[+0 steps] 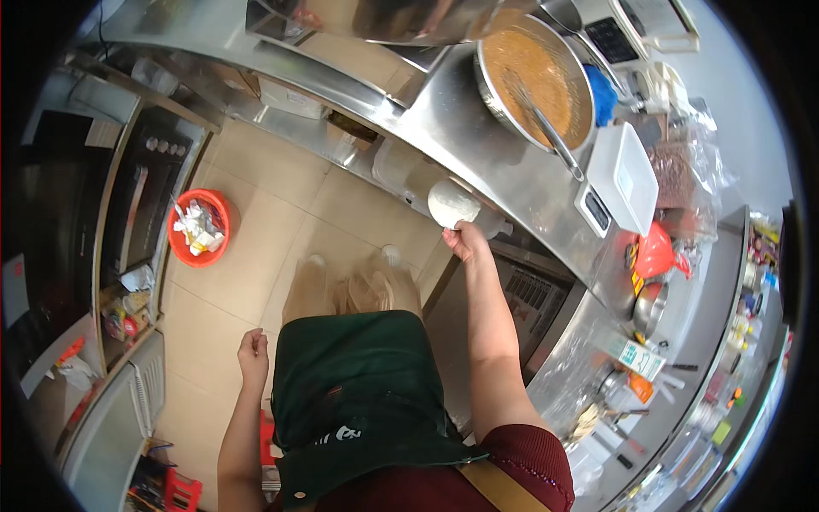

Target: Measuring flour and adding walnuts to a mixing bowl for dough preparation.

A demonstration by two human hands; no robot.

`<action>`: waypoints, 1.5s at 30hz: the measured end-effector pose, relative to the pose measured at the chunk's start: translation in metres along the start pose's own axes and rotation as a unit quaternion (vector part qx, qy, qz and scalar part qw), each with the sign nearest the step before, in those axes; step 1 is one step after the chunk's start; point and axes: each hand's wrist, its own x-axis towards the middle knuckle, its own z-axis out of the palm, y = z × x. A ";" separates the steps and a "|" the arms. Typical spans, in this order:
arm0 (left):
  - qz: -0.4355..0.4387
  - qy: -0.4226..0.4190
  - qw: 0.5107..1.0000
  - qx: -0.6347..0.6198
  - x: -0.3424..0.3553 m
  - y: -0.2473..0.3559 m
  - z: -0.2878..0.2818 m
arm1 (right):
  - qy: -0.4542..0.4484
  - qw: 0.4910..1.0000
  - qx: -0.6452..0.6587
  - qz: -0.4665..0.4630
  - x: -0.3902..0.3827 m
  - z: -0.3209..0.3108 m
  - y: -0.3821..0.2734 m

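My right hand is closed on the near rim of a small round white bowl, which seems to hold something white and powdery. I hold it out beside the counter's front edge, in front of the clear bins on the shelf below. My left hand hangs at my left side above the floor, its fingers curled in with nothing visible in them. On the steel counter, beyond my right hand, stands a large metal mixing bowl of orange-brown batter. A whisk leans in it, its handle over the rim.
A kitchen scale and a white rectangular tub sit right of the mixing bowl. Farther along are a red plastic item, a carton and utensils. A red bin with rubbish stands on the tiled floor, near an oven.
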 end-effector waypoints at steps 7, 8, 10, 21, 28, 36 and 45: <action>0.000 -0.011 1.000 0.006 -0.015 0.017 -0.043 | -0.057 0.998 0.011 0.008 -0.088 0.021 0.022; 0.011 -0.023 0.999 0.022 -0.010 0.022 -0.052 | -0.057 0.998 0.022 0.020 -0.097 0.024 0.024; 0.033 -0.034 0.998 0.035 -0.003 0.033 -0.060 | -0.058 0.997 0.037 0.029 -0.117 0.030 0.024; 0.055 -0.065 0.996 0.027 0.019 0.091 -0.042 | -0.093 0.994 0.058 0.004 -0.225 -0.009 -0.070; 0.051 -0.070 0.996 -0.004 0.022 0.098 0.001 | -0.049 0.990 0.076 -0.104 -0.266 -0.064 -0.203; -0.032 -0.049 0.998 0.012 0.003 0.126 0.016 | 0.060 0.984 0.007 -0.170 -0.220 -0.106 -0.312; -0.108 0.012 0.993 -0.034 -0.019 0.115 0.010 | 0.242 0.906 -0.278 -0.210 -0.167 -0.100 -0.328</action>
